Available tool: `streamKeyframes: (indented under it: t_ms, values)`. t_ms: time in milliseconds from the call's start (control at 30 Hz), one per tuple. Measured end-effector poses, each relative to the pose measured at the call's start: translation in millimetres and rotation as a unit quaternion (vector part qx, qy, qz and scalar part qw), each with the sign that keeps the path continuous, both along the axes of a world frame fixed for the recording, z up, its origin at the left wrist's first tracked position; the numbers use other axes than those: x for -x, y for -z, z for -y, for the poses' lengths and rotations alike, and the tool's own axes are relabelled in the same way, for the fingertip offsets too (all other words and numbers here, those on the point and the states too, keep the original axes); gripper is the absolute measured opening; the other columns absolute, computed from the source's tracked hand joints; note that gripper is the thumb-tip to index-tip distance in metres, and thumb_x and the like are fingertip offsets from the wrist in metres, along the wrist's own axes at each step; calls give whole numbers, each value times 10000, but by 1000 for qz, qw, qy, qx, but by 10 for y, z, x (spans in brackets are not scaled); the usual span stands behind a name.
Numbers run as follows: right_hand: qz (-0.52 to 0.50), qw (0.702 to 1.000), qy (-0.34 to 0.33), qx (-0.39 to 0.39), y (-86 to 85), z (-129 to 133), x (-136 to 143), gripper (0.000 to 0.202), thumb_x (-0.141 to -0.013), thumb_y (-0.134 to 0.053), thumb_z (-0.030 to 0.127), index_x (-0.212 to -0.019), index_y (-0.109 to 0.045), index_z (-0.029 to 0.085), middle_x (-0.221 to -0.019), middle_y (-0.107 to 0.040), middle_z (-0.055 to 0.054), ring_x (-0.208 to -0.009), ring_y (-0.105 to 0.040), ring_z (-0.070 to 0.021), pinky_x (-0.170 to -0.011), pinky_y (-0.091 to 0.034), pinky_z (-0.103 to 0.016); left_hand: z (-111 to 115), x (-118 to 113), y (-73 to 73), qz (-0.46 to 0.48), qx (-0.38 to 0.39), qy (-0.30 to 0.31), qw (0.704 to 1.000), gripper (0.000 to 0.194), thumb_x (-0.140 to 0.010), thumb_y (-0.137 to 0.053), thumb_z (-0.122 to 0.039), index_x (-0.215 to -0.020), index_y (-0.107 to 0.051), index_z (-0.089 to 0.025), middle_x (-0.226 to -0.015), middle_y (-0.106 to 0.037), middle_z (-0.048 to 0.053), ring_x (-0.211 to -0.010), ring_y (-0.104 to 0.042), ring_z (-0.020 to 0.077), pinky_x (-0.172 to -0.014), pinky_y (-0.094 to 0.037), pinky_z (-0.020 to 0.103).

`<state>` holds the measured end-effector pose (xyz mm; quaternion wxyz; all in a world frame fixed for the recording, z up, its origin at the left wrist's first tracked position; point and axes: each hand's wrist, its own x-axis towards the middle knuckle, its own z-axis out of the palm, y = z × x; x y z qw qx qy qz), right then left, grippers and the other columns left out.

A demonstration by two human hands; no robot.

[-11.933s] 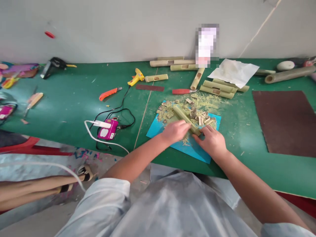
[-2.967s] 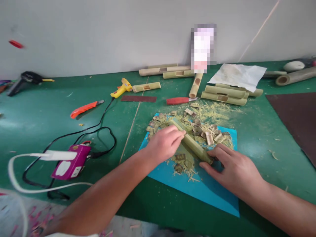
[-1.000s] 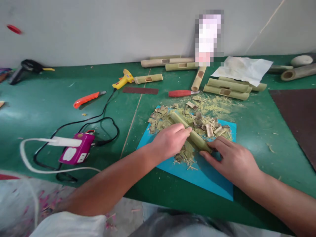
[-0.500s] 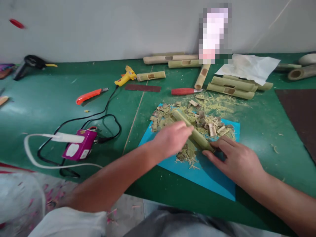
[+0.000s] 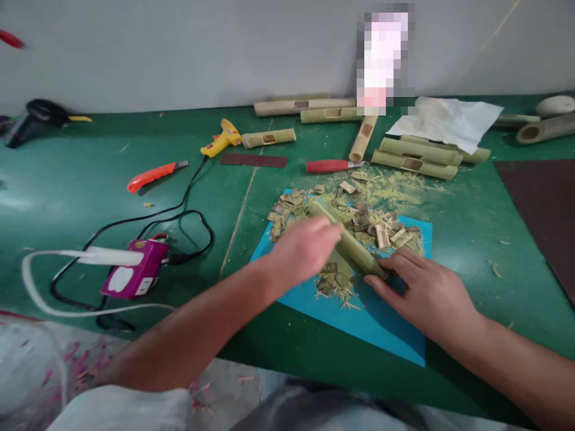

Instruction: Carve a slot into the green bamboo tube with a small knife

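A green bamboo tube [image 5: 357,251] lies slanted over a blue sheet [image 5: 395,332], its far end pointing up and left. My right hand [image 5: 429,287] grips the near end between thumb and fingers. Against the middle of the tube, my left hand [image 5: 308,245] is closed, its fingertips at the upper side; whatever it may hold is hidden by the fingers. Bamboo chips and shavings [image 5: 335,278] are heaped on the sheet around the tube.
Beyond the sheet lie a red-handled knife [image 5: 327,166], cut bamboo tubes [image 5: 413,163] and white paper [image 5: 444,123]. Leftward are a yellow glue gun [image 5: 221,139], an orange utility knife [image 5: 153,176], a purple power adapter [image 5: 135,269] with cables, and a black hair dryer [image 5: 38,120].
The whole scene has slid slightly left in view as the camera turned. Both hands keep nearly the same places on the bamboo tube.
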<state>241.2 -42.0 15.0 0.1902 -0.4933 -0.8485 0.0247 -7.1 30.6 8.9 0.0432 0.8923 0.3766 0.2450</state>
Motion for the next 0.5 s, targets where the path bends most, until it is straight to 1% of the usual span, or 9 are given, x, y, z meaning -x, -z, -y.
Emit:
streamKeyframes:
  t_ms: [33,67,167,200,300,333,367,433,500]
  values:
    - [-2,1000,0,1,0,1,-1,302,-931,-542,441,-833,-661,181,-699,-635,-18,-591,-616,-151,-531,-425,-285,10,-5,-3,-8,15,21,1000,285,-1019,-426,-228,-1092,-682,-124,-807,-641,58,-715,-611,137,-656,-523,248]
    - [-4,1000,1,0,0,1,-2,298,-931,-540,438,-829,-659,184,-700,-638,-18,-589,-615,-148,-530,-423,-282,19,-7,-5,-9,16,25,1000,283,-1019,-426,-228,-1111,-677,-133,-817,-645,56,-727,-616,135,-664,-524,244]
    - [-7,1000,6,1,-3,1,-8,289,-930,-540,434,-840,-663,189,-716,-650,-24,-611,-622,-148,-545,-427,-277,37,-9,-15,11,-24,-24,999,286,-1016,-427,-221,-1029,-691,-111,-814,-640,70,-722,-610,142,-666,-525,258]
    - [-6,1000,4,4,-5,0,-10,289,-930,-541,438,-847,-666,191,-710,-647,-22,-612,-620,-147,-547,-427,-275,43,-10,-18,4,-22,-22,1000,294,-1017,-421,-222,-1031,-690,-104,-800,-632,70,-702,-602,142,-652,-522,261]
    - [-6,1000,-1,7,-7,-1,-12,305,-932,-536,455,-844,-665,192,-690,-634,-16,-590,-607,-140,-535,-418,-273,47,-6,-20,-14,21,45,999,295,-1022,-415,-229,-1113,-673,-118,-793,-624,53,-697,-602,138,-631,-511,246]
    - [-8,1000,-1,5,-5,-1,-13,308,-935,-532,453,-838,-664,192,-693,-636,-17,-592,-607,-140,-536,-418,-273,39,0,-17,3,13,46,999,293,-1023,-411,-219,-1096,-677,-119,-807,-632,55,-710,-605,133,-643,-512,242]
    - [-9,1000,1,1,-2,-1,-12,310,-937,-530,451,-834,-663,190,-700,-640,-21,-601,-611,-142,-540,-419,-274,28,9,-11,19,-4,15,1000,285,-1020,-423,-220,-1061,-686,-115,-808,-634,59,-713,-605,134,-651,-513,247]
    - [-13,1000,3,-1,4,-1,-11,304,-936,-534,445,-844,-665,187,-710,-643,-25,-615,-618,-146,-547,-423,-277,11,23,2,30,-28,-27,999,276,-1013,-438,-212,-1019,-692,-105,-808,-634,68,-720,-603,141,-662,-514,260]
    - [-15,1000,1,4,9,-2,-8,296,-927,-548,447,-861,-668,184,-705,-638,-21,-606,-614,-147,-541,-423,-279,11,26,12,5,-16,3,1000,270,-1011,-439,-204,-1067,-685,-107,-788,-624,57,-704,-593,140,-638,-501,254]
